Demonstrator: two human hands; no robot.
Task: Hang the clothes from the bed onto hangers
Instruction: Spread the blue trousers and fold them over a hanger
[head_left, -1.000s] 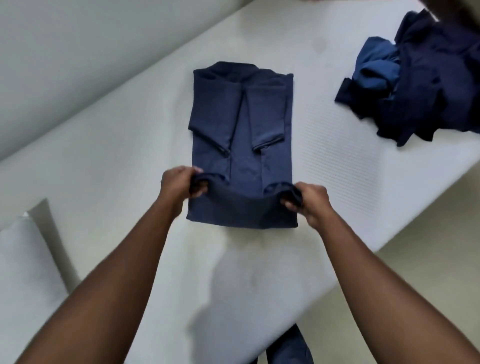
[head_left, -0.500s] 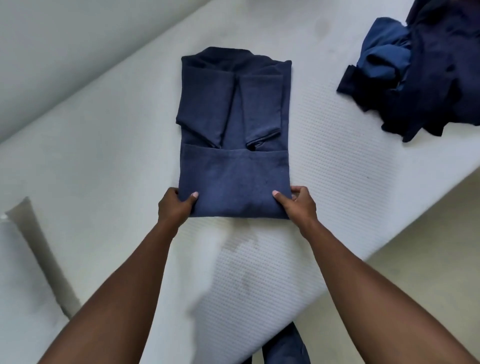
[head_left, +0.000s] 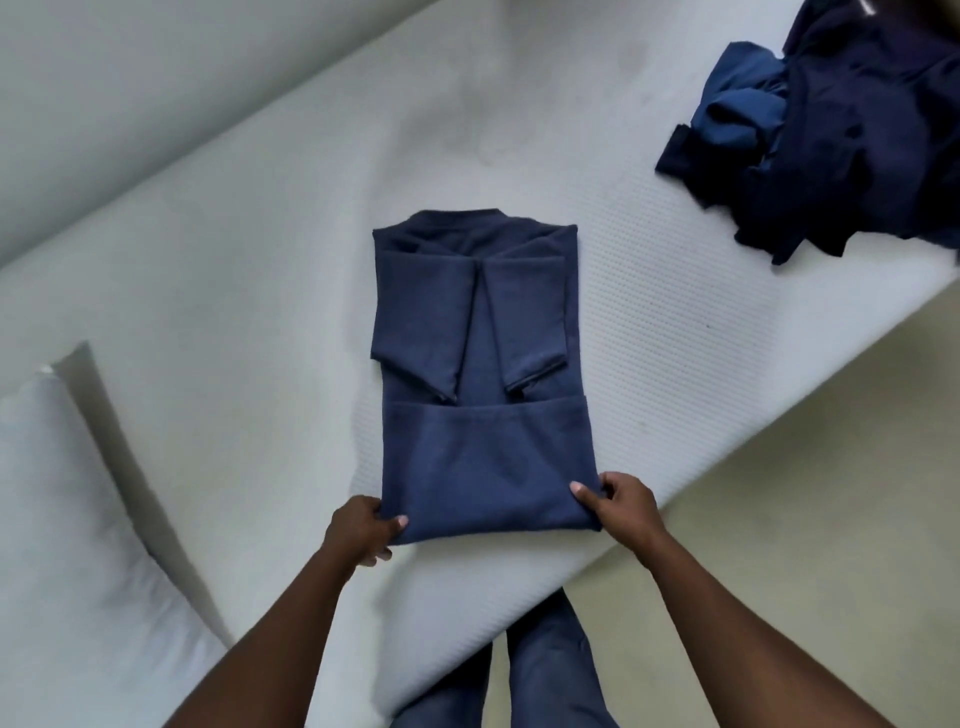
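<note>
A white bed (head_left: 234, 312) filled the view, with a pillow (head_left: 62, 519) at your left and pale floor (head_left: 779, 493) at your right. On your left hand (head_left: 361, 530) the thumb lay on top of the near left corner of the navy shirt (head_left: 478, 389), fingers curled beneath, pinching it. Your right hand (head_left: 623, 501) pinched the near right corner likewise. The shirt lay flat mid-bed, sleeves folded in, its lower part turned up towards them. A heap of dark clothes (head_left: 831, 145) sat well apart at the far right. The step looked like folding, not hanging: no hanger showed. The next move probably called for lifting both corners together and finding one
</note>
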